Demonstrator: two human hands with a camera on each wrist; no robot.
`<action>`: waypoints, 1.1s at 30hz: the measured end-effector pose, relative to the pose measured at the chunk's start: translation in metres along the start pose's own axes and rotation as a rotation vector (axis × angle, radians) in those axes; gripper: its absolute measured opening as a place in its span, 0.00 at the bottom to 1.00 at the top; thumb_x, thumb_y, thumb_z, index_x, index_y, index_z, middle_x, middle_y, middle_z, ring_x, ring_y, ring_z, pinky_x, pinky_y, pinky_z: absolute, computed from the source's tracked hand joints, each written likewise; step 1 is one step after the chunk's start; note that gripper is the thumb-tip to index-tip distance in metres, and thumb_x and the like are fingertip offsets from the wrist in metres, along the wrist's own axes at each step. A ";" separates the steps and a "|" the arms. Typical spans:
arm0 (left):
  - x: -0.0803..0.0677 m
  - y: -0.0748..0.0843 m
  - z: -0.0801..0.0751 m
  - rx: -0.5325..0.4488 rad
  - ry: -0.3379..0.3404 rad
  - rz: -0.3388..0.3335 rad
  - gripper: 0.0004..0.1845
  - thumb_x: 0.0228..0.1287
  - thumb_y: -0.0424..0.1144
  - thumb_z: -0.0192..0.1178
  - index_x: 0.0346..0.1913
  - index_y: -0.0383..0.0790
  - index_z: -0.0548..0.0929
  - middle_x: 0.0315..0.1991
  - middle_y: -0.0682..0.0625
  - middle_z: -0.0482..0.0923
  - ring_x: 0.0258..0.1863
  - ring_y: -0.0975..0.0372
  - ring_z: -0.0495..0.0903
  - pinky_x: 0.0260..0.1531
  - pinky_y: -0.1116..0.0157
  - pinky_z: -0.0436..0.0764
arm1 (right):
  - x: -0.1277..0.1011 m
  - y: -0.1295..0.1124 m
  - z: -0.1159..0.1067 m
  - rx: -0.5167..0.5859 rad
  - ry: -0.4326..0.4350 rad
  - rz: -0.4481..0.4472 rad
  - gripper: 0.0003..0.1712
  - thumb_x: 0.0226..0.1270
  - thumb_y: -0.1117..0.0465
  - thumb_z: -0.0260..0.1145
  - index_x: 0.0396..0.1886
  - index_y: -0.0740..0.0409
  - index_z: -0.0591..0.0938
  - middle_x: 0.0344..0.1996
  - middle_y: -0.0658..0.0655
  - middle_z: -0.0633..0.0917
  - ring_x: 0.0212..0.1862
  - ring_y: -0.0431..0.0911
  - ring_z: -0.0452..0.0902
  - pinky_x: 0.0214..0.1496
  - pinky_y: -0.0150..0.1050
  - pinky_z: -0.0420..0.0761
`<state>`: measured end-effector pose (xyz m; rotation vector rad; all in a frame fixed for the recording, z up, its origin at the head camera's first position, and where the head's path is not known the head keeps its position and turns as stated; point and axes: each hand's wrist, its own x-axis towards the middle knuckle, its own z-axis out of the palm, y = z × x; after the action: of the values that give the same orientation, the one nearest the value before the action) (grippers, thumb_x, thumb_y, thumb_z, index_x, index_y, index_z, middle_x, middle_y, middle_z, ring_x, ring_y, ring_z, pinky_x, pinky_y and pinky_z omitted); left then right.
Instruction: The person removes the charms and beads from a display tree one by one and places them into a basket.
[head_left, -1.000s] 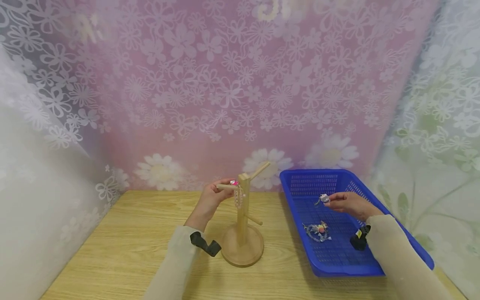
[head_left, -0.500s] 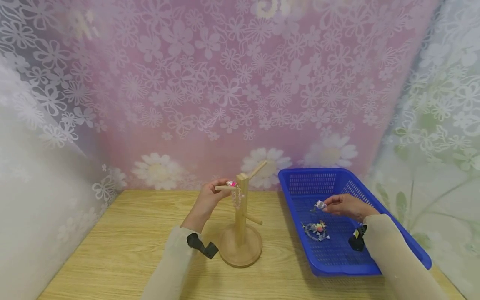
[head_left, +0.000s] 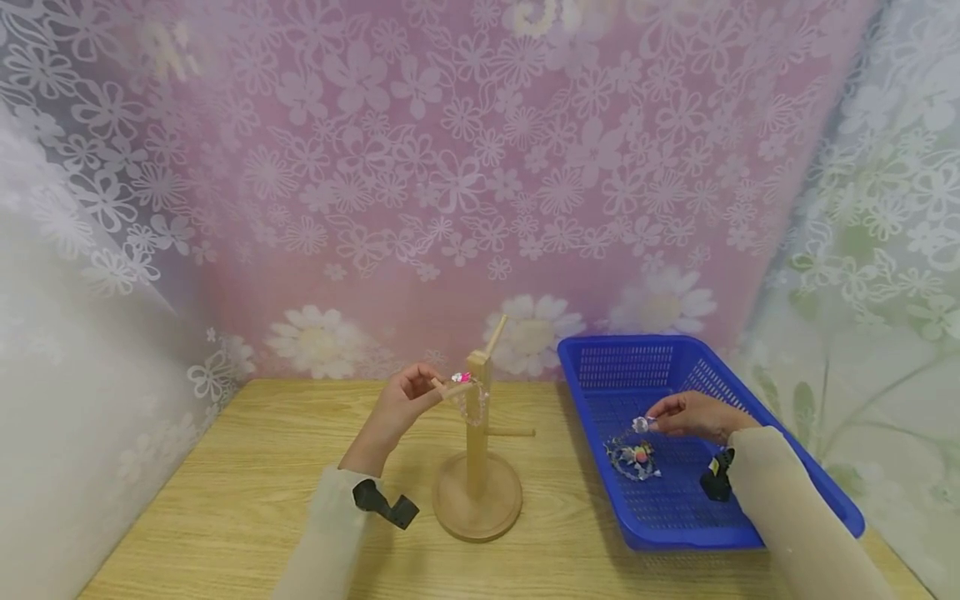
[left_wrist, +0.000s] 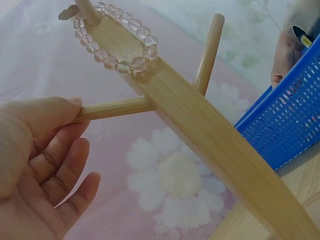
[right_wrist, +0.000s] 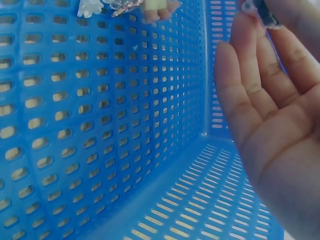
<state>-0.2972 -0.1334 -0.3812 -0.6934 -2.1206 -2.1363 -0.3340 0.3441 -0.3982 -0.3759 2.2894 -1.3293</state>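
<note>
A wooden stand (head_left: 477, 450) with several pegs stands on the table. My left hand (head_left: 392, 410) pinches the end of one peg (left_wrist: 117, 107) between thumb and fingers, the other fingers loosely bent. From another upper peg hangs a clear pink beaded bracelet (left_wrist: 137, 65) with a bright pink charm (head_left: 462, 377). Over the blue basket, my right hand (head_left: 693, 415) pinches a small whitish charm (head_left: 641, 425) with a thin strand dangling; its exact kind I cannot tell. Just below it, a pale blue beaded bracelet (head_left: 636, 475) with colourful charms lies on the basket floor.
The blue plastic basket (head_left: 630, 533) with slotted walls stands at the right of the wooden table (head_left: 300, 467). A floral curtain (head_left: 480, 208) hangs behind, with pale patterned cloth at both sides. Black cameras are strapped to both wrists.
The stand has turned, its upper and lower pegs pointing elsewhere, and my left hand has shifted slightly left with a peg. My right hand has lowered the charm toward the bracelet in the basket.
</note>
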 end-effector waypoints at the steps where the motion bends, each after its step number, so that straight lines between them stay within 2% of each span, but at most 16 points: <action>1: -0.001 0.001 -0.001 0.009 -0.006 0.005 0.03 0.64 0.30 0.59 0.39 0.37 0.76 0.32 0.58 0.79 0.32 0.64 0.76 0.38 0.69 0.78 | 0.000 0.000 0.000 -0.004 0.005 0.001 0.18 0.64 0.61 0.65 0.48 0.70 0.79 0.46 0.56 0.82 0.48 0.44 0.78 0.58 0.54 0.73; 6: -0.006 0.004 -0.002 0.075 -0.020 0.041 0.06 0.64 0.31 0.60 0.41 0.32 0.78 0.30 0.52 0.76 0.28 0.65 0.74 0.32 0.70 0.76 | -0.001 0.001 0.000 -0.025 0.042 0.009 0.19 0.65 0.61 0.64 0.49 0.72 0.78 0.45 0.56 0.83 0.49 0.47 0.78 0.57 0.54 0.74; 9: -0.010 0.017 0.001 0.119 -0.023 0.029 0.09 0.65 0.30 0.58 0.44 0.27 0.79 0.28 0.51 0.75 0.27 0.66 0.73 0.30 0.71 0.74 | -0.002 0.000 0.000 -0.017 0.063 0.009 0.20 0.65 0.61 0.64 0.49 0.73 0.78 0.47 0.59 0.82 0.49 0.46 0.78 0.57 0.54 0.74; 13: -0.015 0.033 0.007 0.133 -0.015 0.009 0.09 0.65 0.28 0.57 0.45 0.24 0.78 0.27 0.55 0.76 0.27 0.67 0.73 0.31 0.70 0.74 | -0.003 -0.002 0.000 -0.010 0.089 -0.003 0.21 0.66 0.61 0.64 0.51 0.74 0.77 0.51 0.65 0.80 0.51 0.50 0.78 0.58 0.54 0.73; 16: -0.018 0.034 0.008 0.136 -0.008 0.018 0.10 0.65 0.29 0.58 0.44 0.22 0.78 0.26 0.58 0.77 0.29 0.68 0.75 0.35 0.68 0.75 | -0.004 -0.004 -0.001 -0.010 0.105 -0.008 0.22 0.66 0.59 0.64 0.52 0.72 0.77 0.53 0.65 0.79 0.54 0.54 0.76 0.59 0.54 0.72; 22: -0.024 0.040 0.013 0.182 0.021 0.019 0.09 0.63 0.30 0.60 0.41 0.25 0.81 0.25 0.61 0.78 0.30 0.68 0.77 0.36 0.67 0.76 | -0.009 -0.015 -0.009 0.025 0.125 -0.033 0.23 0.67 0.58 0.62 0.56 0.69 0.74 0.53 0.56 0.79 0.50 0.38 0.77 0.57 0.42 0.76; 26: -0.025 0.039 0.016 0.203 0.048 -0.001 0.08 0.63 0.31 0.60 0.40 0.26 0.81 0.25 0.59 0.78 0.32 0.66 0.78 0.39 0.65 0.77 | -0.015 -0.031 -0.010 0.038 0.148 -0.054 0.25 0.67 0.58 0.62 0.58 0.69 0.73 0.55 0.58 0.77 0.49 0.35 0.77 0.56 0.39 0.76; 33: -0.020 0.019 0.018 0.206 0.142 -0.028 0.07 0.61 0.34 0.64 0.38 0.33 0.84 0.26 0.53 0.80 0.36 0.59 0.81 0.37 0.63 0.76 | -0.026 -0.067 0.003 -0.136 0.222 -0.094 0.26 0.66 0.50 0.63 0.55 0.65 0.76 0.56 0.65 0.77 0.53 0.49 0.75 0.60 0.55 0.71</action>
<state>-0.2675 -0.1229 -0.3715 -0.4806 -2.2412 -1.8805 -0.3099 0.3207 -0.3349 -0.4026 2.5841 -1.3213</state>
